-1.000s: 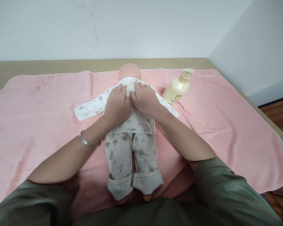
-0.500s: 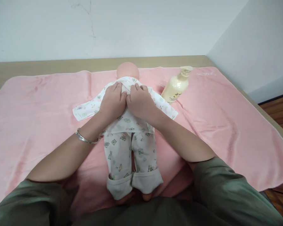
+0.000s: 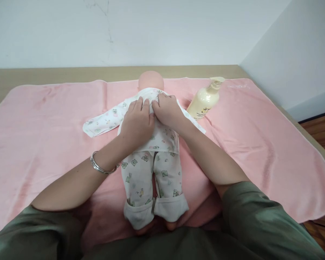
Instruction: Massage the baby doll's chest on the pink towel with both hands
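Observation:
A bald doll (image 3: 151,80) lies lengthwise in front of me, its head away from me and its face out of sight. It wears a white printed shirt (image 3: 166,139) and matching trousers (image 3: 166,173) with turned-up cuffs. My left hand (image 3: 138,121) rests flat on the upper middle of the shirt, its fingers stretched and slightly apart. Just beside it, my right hand (image 3: 169,111) has bent fingers closed on the shirt cloth below the collar; the fingertips are partly hidden. The shirt's left-hand sleeve (image 3: 104,121) is spread out to the side.
A cream pump bottle (image 3: 204,101) stands tilted in view, right of the doll by the other sleeve. Under everything lies a pink blanket (image 3: 260,144) on a wooden table (image 3: 70,73). A white wall (image 3: 178,32) rises behind.
My left hand has slid slightly down and right, its fingers straighter. My right hand has moved a little up and right along the shirt. The whole view has shifted slightly.

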Tool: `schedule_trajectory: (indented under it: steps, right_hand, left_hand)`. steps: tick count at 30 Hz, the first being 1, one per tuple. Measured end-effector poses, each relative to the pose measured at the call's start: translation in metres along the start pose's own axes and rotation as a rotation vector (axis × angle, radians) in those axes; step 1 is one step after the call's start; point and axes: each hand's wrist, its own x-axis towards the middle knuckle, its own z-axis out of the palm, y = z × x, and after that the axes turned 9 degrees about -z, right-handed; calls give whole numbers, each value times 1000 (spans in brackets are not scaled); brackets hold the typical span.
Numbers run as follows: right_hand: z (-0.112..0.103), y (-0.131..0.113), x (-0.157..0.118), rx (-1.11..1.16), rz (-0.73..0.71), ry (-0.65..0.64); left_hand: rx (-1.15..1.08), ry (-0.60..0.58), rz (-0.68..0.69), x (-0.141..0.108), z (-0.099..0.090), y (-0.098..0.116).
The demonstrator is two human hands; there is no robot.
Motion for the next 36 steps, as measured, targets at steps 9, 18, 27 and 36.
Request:
schedule_trajectory:
  steps: [9,18,27,36]
  right_hand:
    - [-5,-19,-9,84,111,17]
    - [-13,-33,-24,36,52,-6]
    - [-6,-21,-11,129,131,52]
    - [2,-6,-4,195,110,11]
  left_hand:
    - [-161,-8,-120,26,7,-21]
    - [-328,41,-173,36,13,-31]
    - [-327,69,-157,34,15,-30]
    - [-287,58,-165,32,14,-27]
